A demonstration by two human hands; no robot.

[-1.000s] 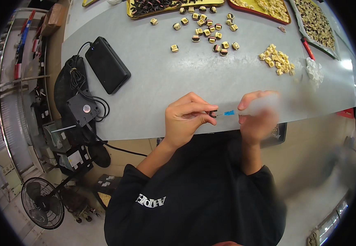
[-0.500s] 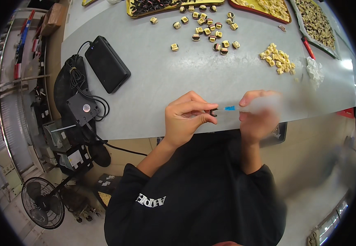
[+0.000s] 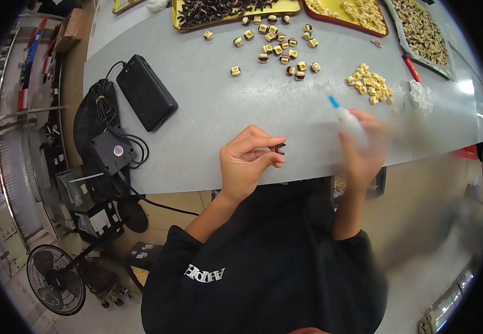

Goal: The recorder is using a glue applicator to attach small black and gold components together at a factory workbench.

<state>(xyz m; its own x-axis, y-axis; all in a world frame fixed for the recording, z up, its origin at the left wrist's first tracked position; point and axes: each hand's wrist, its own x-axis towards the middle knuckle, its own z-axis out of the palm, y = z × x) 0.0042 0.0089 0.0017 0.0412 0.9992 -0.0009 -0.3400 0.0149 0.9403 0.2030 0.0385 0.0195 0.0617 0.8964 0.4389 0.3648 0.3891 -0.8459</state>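
Note:
Between the thumb and forefinger of my left hand (image 3: 247, 161) I pinch a small dark curved piece (image 3: 280, 148), its hollow side facing right. My right hand (image 3: 365, 147), smeared by motion, is closed round a white squeeze bottle (image 3: 353, 127) with a blue needle tip (image 3: 333, 101). The bottle tilts up and to the left, its tip well apart from the dark piece. Beyond it lies a pile of small cream-coloured square pieces (image 3: 370, 83). Farther back are scattered assembled pieces (image 3: 277, 49), cream with dark and pink parts.
At the table's far edge stand a yellow tray (image 3: 183, 26) of dark curved pieces, a red-rimmed tray (image 3: 346, 24) of cream pieces and a full lined tray (image 3: 447, 73). A red-handled tool (image 3: 411, 69) and crumpled tissue (image 3: 421, 97) lie right; a black power bank (image 3: 147, 93) and cables lie left.
My right hand has drawn the bottle away from the dark piece, tipping its needle up and away from me. My left hand keeps its pinch and has shifted slightly left.

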